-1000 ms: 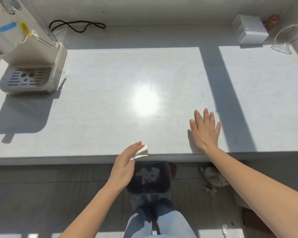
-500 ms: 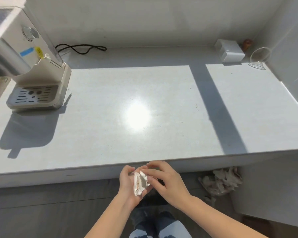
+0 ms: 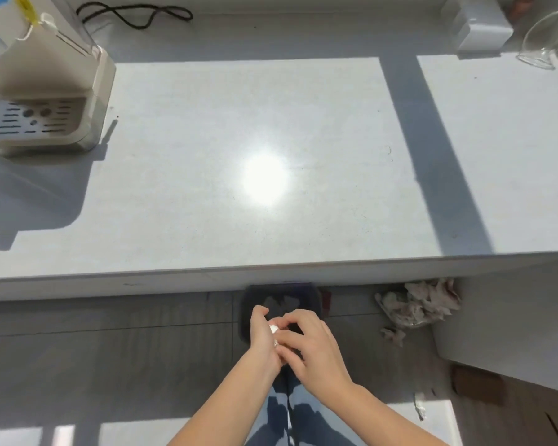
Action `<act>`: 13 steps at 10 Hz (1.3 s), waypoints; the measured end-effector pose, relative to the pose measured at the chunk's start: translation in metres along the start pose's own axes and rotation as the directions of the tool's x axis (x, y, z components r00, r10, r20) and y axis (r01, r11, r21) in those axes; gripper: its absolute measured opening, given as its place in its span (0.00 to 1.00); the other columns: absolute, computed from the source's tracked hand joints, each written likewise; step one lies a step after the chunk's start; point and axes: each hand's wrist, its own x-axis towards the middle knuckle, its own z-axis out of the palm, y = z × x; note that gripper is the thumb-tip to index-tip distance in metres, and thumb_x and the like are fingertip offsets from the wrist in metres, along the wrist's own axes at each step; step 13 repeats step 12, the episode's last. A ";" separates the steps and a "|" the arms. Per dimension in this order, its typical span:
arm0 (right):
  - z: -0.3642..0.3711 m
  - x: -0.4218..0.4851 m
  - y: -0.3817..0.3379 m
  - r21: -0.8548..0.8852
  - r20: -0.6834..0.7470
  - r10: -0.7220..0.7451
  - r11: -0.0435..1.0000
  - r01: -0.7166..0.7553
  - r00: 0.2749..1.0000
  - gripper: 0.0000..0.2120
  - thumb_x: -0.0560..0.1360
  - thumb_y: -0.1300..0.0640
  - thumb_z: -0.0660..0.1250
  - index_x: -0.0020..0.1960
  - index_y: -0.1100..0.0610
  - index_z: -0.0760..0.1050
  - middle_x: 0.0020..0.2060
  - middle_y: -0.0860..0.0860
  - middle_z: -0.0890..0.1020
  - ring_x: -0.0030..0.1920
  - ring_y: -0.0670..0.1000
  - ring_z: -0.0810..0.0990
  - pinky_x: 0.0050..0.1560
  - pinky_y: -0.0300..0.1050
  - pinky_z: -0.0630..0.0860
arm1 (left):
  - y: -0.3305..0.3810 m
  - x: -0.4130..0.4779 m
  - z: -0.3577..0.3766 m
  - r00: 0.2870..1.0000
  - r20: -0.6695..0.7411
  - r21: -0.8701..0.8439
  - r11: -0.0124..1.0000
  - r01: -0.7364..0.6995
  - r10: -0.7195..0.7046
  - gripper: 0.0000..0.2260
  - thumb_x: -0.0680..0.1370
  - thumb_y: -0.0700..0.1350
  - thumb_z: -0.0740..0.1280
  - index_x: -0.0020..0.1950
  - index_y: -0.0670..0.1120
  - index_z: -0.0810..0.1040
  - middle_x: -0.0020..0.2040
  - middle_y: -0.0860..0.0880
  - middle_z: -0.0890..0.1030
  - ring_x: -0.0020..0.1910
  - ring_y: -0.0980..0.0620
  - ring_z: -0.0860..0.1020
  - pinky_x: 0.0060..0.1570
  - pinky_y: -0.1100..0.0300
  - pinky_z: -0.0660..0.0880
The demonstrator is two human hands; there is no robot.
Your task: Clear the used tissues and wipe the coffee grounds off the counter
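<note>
Both hands have dropped below the surface [image 3: 207, 220] edge; the left hand [image 3: 264, 338] and right hand [image 3: 313, 346] now jointly pinch the tissue [image 3: 274, 328] above the bin [image 3: 248, 304], likely about to discard it.

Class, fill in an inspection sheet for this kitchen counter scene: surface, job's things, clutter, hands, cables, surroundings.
Surface: counter pale, sunlit, a few tiny dark specks.
Job's things: small white tissue pinched between both hands, above the dark bin below the counter edge.
Clutter: crumpled tissues on the floor right of the bin.
Hands: left hand and right hand together on the tissue.
Cables: black cord looped at the back.
Surroundings: coffee machine left; white box and tipped glass at back right.
</note>
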 end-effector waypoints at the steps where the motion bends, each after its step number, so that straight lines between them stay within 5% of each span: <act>1: 0.020 -0.005 0.018 0.022 0.018 0.114 0.993 -0.114 0.993 0.08 0.75 0.57 0.68 0.52 0.52 0.83 0.53 0.46 0.80 0.57 0.45 0.74 0.61 0.37 0.67 | -0.010 0.034 0.002 0.999 -0.039 0.055 0.998 -0.012 0.014 0.22 0.76 0.58 0.57 0.35 0.41 0.73 0.33 0.43 0.75 0.33 0.46 0.75 0.35 0.55 0.73; 2: 0.039 -0.012 0.041 0.064 0.070 0.261 0.962 -0.265 0.963 0.06 0.75 0.60 0.67 0.49 0.54 0.81 0.48 0.44 0.78 0.52 0.43 0.73 0.54 0.36 0.71 | -0.024 0.062 -0.006 1.000 -0.007 0.054 0.999 0.006 -0.005 0.20 0.76 0.56 0.58 0.32 0.42 0.69 0.28 0.45 0.74 0.29 0.48 0.73 0.31 0.56 0.71; 3: 0.053 -0.018 0.074 0.141 0.107 0.474 0.863 -0.485 0.874 0.03 0.75 0.60 0.67 0.46 0.53 0.79 0.44 0.42 0.75 0.45 0.43 0.75 0.45 0.32 0.71 | -0.042 0.081 -0.020 0.998 0.054 0.048 0.998 0.039 -0.041 0.14 0.78 0.50 0.59 0.42 0.40 0.74 0.35 0.43 0.78 0.34 0.48 0.76 0.33 0.58 0.74; 4: 0.067 -0.022 0.100 0.219 0.122 0.623 0.743 -0.633 0.773 0.03 0.75 0.60 0.69 0.43 0.54 0.78 0.41 0.44 0.77 0.41 0.44 0.77 0.41 0.28 0.70 | -0.059 0.096 -0.034 0.997 0.076 0.133 0.991 0.005 -0.015 0.11 0.79 0.38 0.59 0.55 0.38 0.77 0.48 0.42 0.83 0.47 0.47 0.81 0.46 0.57 0.78; 5: 0.080 -0.018 0.112 0.286 0.161 0.701 0.640 -0.713 0.694 0.06 0.74 0.60 0.70 0.40 0.51 0.77 0.40 0.44 0.77 0.41 0.46 0.79 0.43 0.30 0.73 | -0.065 0.108 -0.040 0.998 -0.002 0.277 0.959 -0.059 0.062 0.12 0.79 0.35 0.61 0.59 0.42 0.78 0.53 0.43 0.83 0.53 0.48 0.80 0.51 0.59 0.77; 6: 0.091 -0.011 0.120 0.290 0.163 0.761 0.572 -0.767 0.628 0.06 0.72 0.59 0.72 0.39 0.51 0.79 0.40 0.44 0.79 0.40 0.46 0.79 0.42 0.31 0.73 | -0.060 0.122 -0.042 0.969 -0.166 0.422 0.902 -0.096 0.181 0.10 0.76 0.37 0.67 0.55 0.45 0.81 0.49 0.47 0.83 0.46 0.53 0.79 0.41 0.62 0.75; 7: 0.099 -0.003 0.126 0.318 0.092 0.799 0.542 -0.778 0.594 0.06 0.73 0.59 0.71 0.38 0.51 0.80 0.40 0.46 0.81 0.39 0.42 0.78 0.36 0.24 0.68 | -0.051 0.135 -0.033 0.938 -0.181 0.508 0.845 -0.168 0.295 0.10 0.74 0.37 0.69 0.55 0.43 0.80 0.51 0.44 0.82 0.44 0.51 0.78 0.38 0.62 0.76; 8: 0.106 0.011 0.131 0.368 0.074 0.830 0.493 -0.788 0.553 0.05 0.74 0.60 0.68 0.47 0.54 0.82 0.43 0.50 0.83 0.39 0.44 0.78 0.44 0.33 0.75 | -0.042 0.150 -0.023 0.929 -0.202 0.487 0.854 -0.180 0.311 0.16 0.75 0.37 0.68 0.62 0.42 0.74 0.53 0.42 0.79 0.49 0.48 0.78 0.44 0.58 0.78; 9: 0.113 0.027 0.140 0.466 0.156 0.889 0.318 -0.826 0.431 0.11 0.77 0.60 0.65 0.58 0.57 0.79 0.46 0.51 0.82 0.36 0.44 0.77 0.42 0.40 0.77 | -0.027 0.171 -0.017 0.967 -0.170 0.440 0.893 -0.099 0.191 0.18 0.77 0.40 0.64 0.67 0.42 0.69 0.54 0.41 0.77 0.48 0.47 0.75 0.37 0.60 0.73; 10: 0.118 0.033 0.147 0.497 0.294 0.892 0.164 -0.852 0.343 0.16 0.78 0.59 0.62 0.66 0.58 0.74 0.59 0.57 0.79 0.55 0.56 0.79 0.58 0.48 0.76 | -0.015 0.188 -0.015 0.974 -0.201 0.472 0.881 0.005 0.103 0.24 0.78 0.49 0.63 0.72 0.43 0.64 0.63 0.40 0.73 0.58 0.40 0.74 0.54 0.50 0.75; 11: 0.118 0.030 0.153 0.396 0.303 0.873 0.251 -0.883 0.383 0.19 0.79 0.60 0.59 0.70 0.55 0.70 0.66 0.56 0.74 0.61 0.57 0.75 0.57 0.41 0.70 | -0.019 0.195 -0.027 0.965 -0.179 0.619 0.784 -0.042 0.192 0.27 0.80 0.50 0.61 0.75 0.43 0.58 0.72 0.39 0.67 0.68 0.39 0.68 0.66 0.50 0.67; 12: 0.115 0.022 0.152 0.256 0.302 0.847 0.371 -0.893 0.438 0.19 0.79 0.59 0.58 0.69 0.54 0.70 0.61 0.57 0.77 0.46 0.51 0.75 0.51 0.43 0.72 | -0.028 0.186 -0.040 0.962 -0.074 0.734 0.668 -0.126 0.264 0.28 0.80 0.49 0.60 0.77 0.46 0.53 0.75 0.41 0.62 0.71 0.40 0.64 0.68 0.51 0.62; 13: 0.115 0.022 0.152 0.256 0.302 0.847 0.371 -0.893 0.438 0.19 0.79 0.59 0.58 0.69 0.54 0.70 0.61 0.57 0.77 0.46 0.51 0.75 0.51 0.43 0.72 | -0.028 0.186 -0.040 0.962 -0.074 0.734 0.668 -0.126 0.264 0.28 0.80 0.49 0.60 0.77 0.46 0.53 0.75 0.41 0.62 0.71 0.40 0.64 0.68 0.51 0.62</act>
